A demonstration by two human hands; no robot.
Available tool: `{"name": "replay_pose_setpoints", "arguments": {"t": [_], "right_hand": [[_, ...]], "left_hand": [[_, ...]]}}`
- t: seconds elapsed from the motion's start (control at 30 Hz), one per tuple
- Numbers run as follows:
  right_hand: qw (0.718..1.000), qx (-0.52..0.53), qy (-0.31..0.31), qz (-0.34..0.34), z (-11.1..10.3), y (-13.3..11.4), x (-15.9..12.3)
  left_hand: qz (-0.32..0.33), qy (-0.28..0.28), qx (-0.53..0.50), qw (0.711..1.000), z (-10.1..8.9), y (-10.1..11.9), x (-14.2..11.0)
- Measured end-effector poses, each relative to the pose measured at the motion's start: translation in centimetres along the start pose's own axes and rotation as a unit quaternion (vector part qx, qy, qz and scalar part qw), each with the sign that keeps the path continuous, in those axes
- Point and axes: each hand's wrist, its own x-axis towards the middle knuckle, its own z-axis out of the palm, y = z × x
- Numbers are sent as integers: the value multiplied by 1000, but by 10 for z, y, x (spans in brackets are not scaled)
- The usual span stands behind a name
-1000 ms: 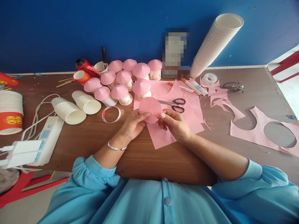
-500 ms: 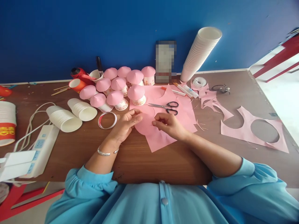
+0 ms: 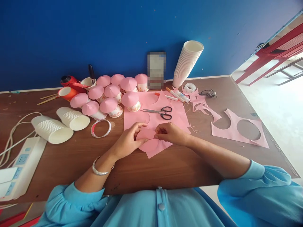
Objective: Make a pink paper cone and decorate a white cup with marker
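- While the left hand [image 3: 129, 140] curves round a thin, round pink paper disc [image 3: 144, 135], its fingertips partly hidden so I cannot tell whether they clamp, the right hand [image 3: 170, 134] pinches the disc's right edge between thumb and fingertips.
- Beneath the grip: a flat, smooth pink paper sheet [image 3: 178, 115].
- Just beyond the grip: slim metal scissors [image 3: 160, 111] with black looped handles.
- Nearer the body: brown wood-grained tabletop [image 3: 165, 171], running to its front edge.
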Motion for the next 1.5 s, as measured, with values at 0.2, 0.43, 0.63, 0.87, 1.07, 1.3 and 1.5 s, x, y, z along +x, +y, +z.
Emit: {"name": "replay_pose_setpoints", "arguments": {"t": [0.2, 0.43, 0.63, 0.87, 1.07, 1.3, 1.5], "right_hand": [[990, -128, 62, 16, -7, 4, -12], [933, -322, 156, -31, -45, 6, -30], [813, -480, 328, -44, -110, 26, -10], [820, -499, 282, 4, -127, 42, 24], [831, -496, 236, 88, -122, 44, 35], [865, -397, 284, 111, -126, 52, 41], [916, -145, 374, 14, -120, 38, 32]], "left_hand": [[206, 74, 362, 906, 19, -1, -3], [299, 120, 435, 841, 11, 11, -7], [313, 79, 430, 843, 16, 8, 0], [334, 72, 440, 831, 23, 10, 8], [346, 63, 444, 824, 19, 14, 19], [358, 76, 438, 821, 15, 18, 34], [342, 143, 371, 851, 8, 35, 50]]}}
